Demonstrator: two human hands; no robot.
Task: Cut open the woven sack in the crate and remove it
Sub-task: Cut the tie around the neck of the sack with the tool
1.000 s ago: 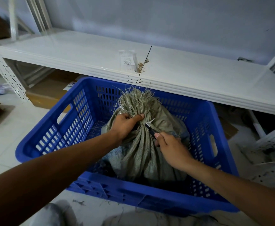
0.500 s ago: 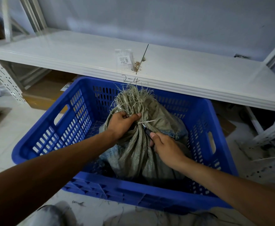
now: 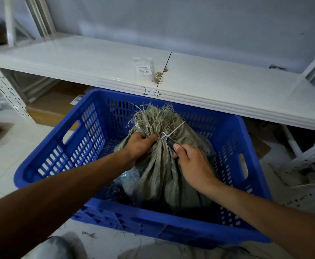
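Observation:
A grey-green woven sack stands upright inside the blue plastic crate, its frayed mouth bunched and tied with a white cable tie. My left hand grips the sack's neck just under the frayed top. My right hand holds a small dark-handled cutter whose metal tip touches the tie at the neck. Crumpled bluish plastic shows under the sack at its left.
A white metal shelf marked "2-4" runs right behind the crate, with a small labelled bag on it. Cardboard boxes lie under the shelf at left. Loose shelf parts and debris lie on the floor at right.
My right hand has slid the cutter up along the sack to the tied neck, close to my left hand. The left hand keeps its grip.

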